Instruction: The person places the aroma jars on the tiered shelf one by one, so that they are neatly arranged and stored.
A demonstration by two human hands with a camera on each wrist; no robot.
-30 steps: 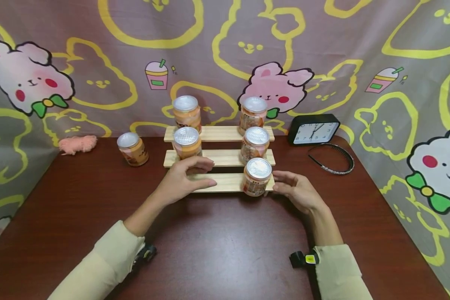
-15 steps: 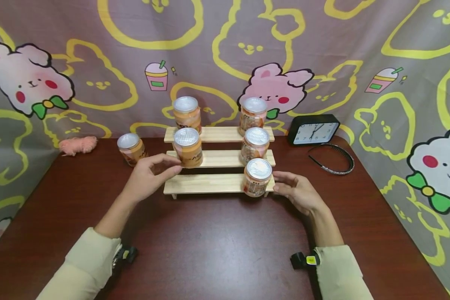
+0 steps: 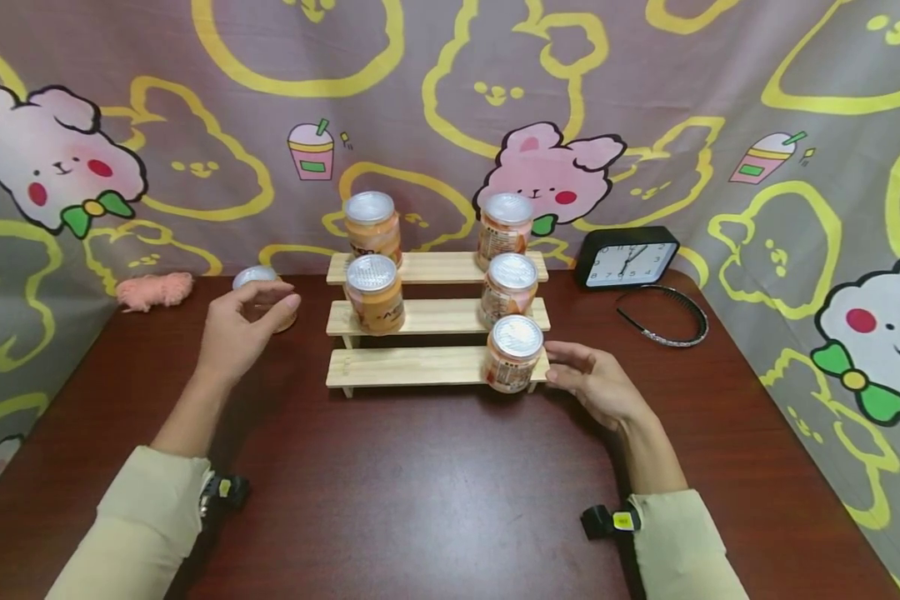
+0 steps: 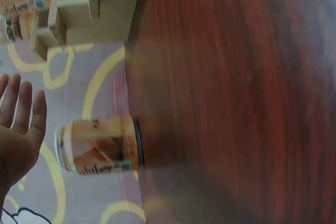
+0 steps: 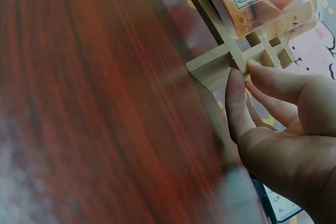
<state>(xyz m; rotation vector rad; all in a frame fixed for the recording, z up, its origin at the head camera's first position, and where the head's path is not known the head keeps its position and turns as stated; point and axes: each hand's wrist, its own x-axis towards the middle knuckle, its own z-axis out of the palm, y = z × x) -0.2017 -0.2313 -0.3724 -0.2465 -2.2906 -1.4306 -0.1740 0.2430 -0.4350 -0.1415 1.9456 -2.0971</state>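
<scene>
My left hand (image 3: 232, 329) is raised in front of an orange-labelled can (image 3: 253, 275) with a silver lid, standing on the table left of the rack. In the left wrist view its fingers are straight and a gap separates them from that can (image 4: 97, 148). My right hand (image 3: 600, 387) pinches the right end of the lowest board of a three-tier wooden rack (image 3: 412, 367), between thumb and fingertips in the right wrist view. A similar can (image 3: 513, 354) stands at the right of that board. Two more cans stand on the middle tier and two on the top tier.
A black alarm clock (image 3: 628, 257) and a dark headband (image 3: 663, 318) are at the right back of the dark wooden table (image 3: 435, 483). Pink yarn (image 3: 154, 292) lies at the far left. A patterned cloth (image 3: 420, 100) hangs close behind the rack.
My left hand has moved left from the front of the rack to the can on the table, and now covers part of it. The right hand has stayed at the board's end.
</scene>
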